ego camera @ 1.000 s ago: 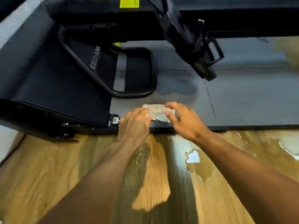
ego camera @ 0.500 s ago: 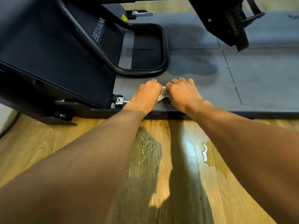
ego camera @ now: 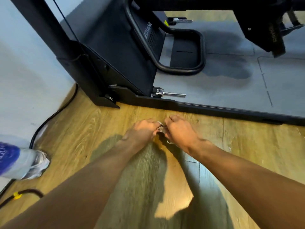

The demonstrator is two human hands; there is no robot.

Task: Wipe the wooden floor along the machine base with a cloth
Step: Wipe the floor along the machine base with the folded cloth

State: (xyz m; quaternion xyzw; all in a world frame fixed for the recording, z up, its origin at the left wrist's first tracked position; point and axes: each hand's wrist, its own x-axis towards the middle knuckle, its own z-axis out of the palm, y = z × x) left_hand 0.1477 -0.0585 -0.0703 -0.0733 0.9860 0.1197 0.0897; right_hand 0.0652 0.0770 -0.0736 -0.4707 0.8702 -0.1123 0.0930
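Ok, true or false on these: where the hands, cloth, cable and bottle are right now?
1. Both the left hand and the right hand grip the cloth between them. True.
2. The hands are over the wooden floor, just short of the machine base. True.
3. The left hand lies flat and open. False: its fingers curl round the cloth.
4. The black cable crosses the machine base. False: the black cable lies on the wooden floor by the wall.
5. A plastic bottle sits at the left edge of view. True.
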